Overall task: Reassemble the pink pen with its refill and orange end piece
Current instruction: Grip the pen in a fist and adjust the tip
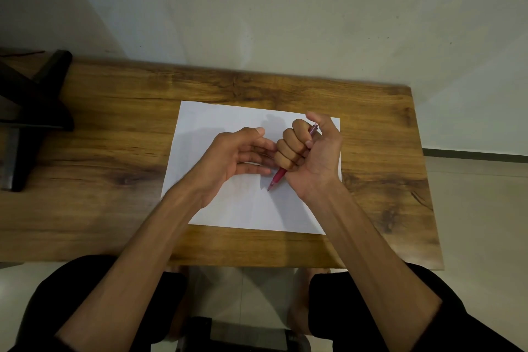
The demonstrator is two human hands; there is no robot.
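The pink pen (278, 177) is held in my right hand (311, 151), fist curled round its barrel above the white sheet. Its tip points down and toward me, just over the paper, and its upper end (313, 128) sticks out beside my thumb. My left hand (237, 156) hovers just left of the fist with fingers straight and relaxed, fingertips close to my right knuckles, holding nothing that I can see. An orange end piece is not visible; the fist hides most of the pen.
A white sheet of paper (217, 123) lies on the wooden table (114, 137). A black stand (34, 120) sits at the table's far left. The wall rises behind; the table's near edge runs above my knees.
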